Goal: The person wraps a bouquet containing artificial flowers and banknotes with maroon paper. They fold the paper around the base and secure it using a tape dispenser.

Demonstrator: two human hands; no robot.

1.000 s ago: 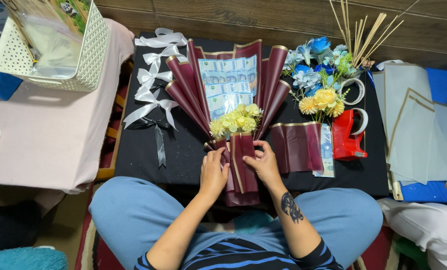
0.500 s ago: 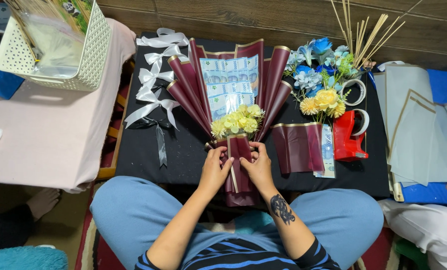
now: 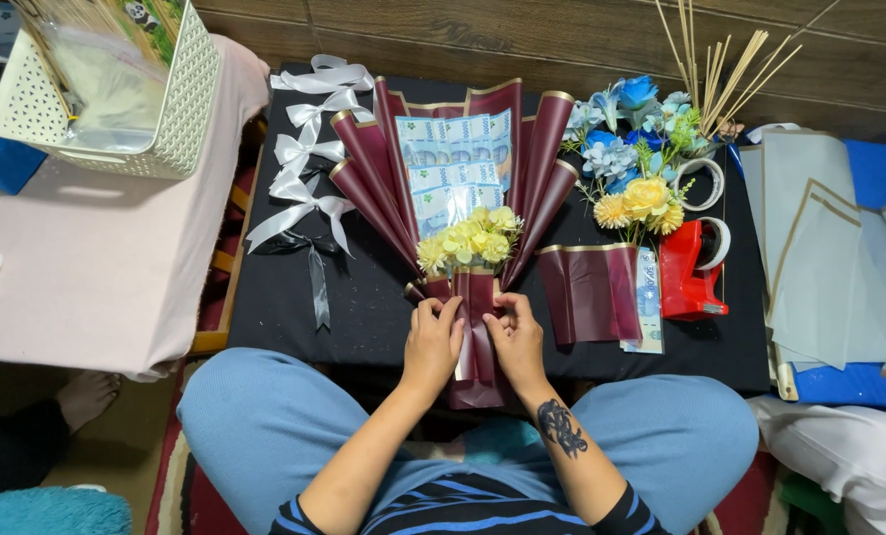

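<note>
A bouquet (image 3: 463,188) lies on the black table (image 3: 364,297), wrapped in maroon paper with gold edges, with blue banknotes fanned at the top and small yellow flowers (image 3: 468,241) in front. My left hand (image 3: 431,342) and my right hand (image 3: 514,339) both clasp the narrow maroon stem (image 3: 475,342) of the bouquet, fingers pinching the wrap from each side. The lower end of the stem hangs over the table's near edge above my lap.
A folded maroon sheet (image 3: 589,292) and a red tape dispenser (image 3: 690,267) lie to the right, with blue and yellow artificial flowers (image 3: 633,168) behind. White and black ribbon bows (image 3: 309,188) lie left. A white basket (image 3: 106,89) sits on a pink-covered table. Grey paper sheets (image 3: 829,258) lie far right.
My right hand moved left from the side of the stem and closed in on it; both hands now press together around the wrap. The bouquet stayed in place.
</note>
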